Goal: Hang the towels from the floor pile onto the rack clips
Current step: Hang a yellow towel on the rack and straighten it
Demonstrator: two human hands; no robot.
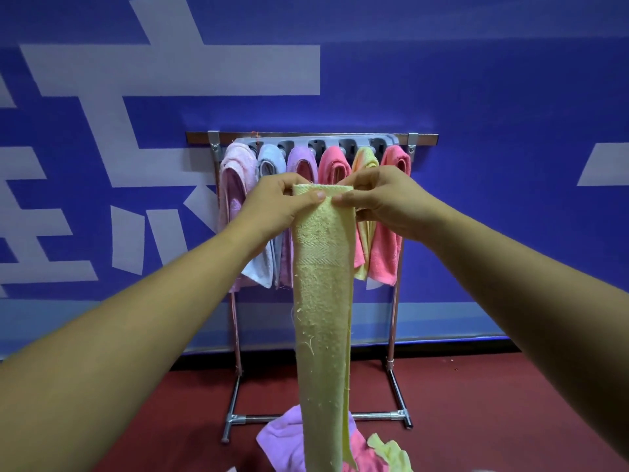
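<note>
Yellow towel (321, 267), perhaps doubled, in hands (275, 206) (384, 202)

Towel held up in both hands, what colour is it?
The towel is pale yellow, seen best in the head view.

- The rack (311, 134) stands on the floor (476, 403), close in front of the wall (493, 97).
- A strip of clips (316, 144) runs just under the rack's top bar, between its two posts.
- Six hung towels (235, 172) sit side by side on the clips, filling the rack from post to post.
- A long towel (321, 267) hangs upright in front of the rack's middle, covering part of that row.
- The left hand (272, 202) pinches its top edge on the left and the right hand (388, 199) on the right, both before the rack's upper half.
- The pile of towels (282, 441) lies on the floor before the rack's base bar, behind the long towel's lower end.
</note>
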